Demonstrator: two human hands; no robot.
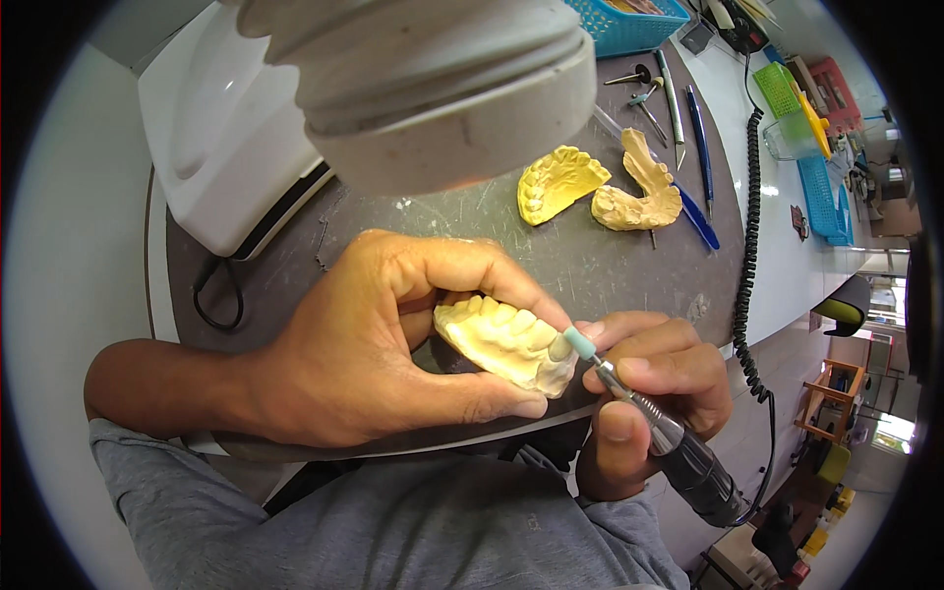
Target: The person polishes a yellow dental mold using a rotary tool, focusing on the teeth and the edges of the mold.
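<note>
My left hand (393, 334) is closed round a pale yellow plaster dental model (501, 344), thumb along its near edge and index finger along its far edge. A greyish tooth-shaped piece sits at the model's right end. In my right hand (659, 374) is a dental handpiece (669, 433) with a black and silver body, gripped like a pen. Its light-green grinding bit (579, 342) is at the model's right end, close to the greyish piece; whether it touches I cannot tell. My left index fingertip is right beside the bit.
A wide ribbed suction hose (442, 98) hangs over the table. Beyond my hands lie a yellow dental model (560, 184) and a beige one (641, 192). Burs, a knife (672, 103) and a blue pen (700, 147) lie farther right. The coiled cord (749, 246) runs down the right side.
</note>
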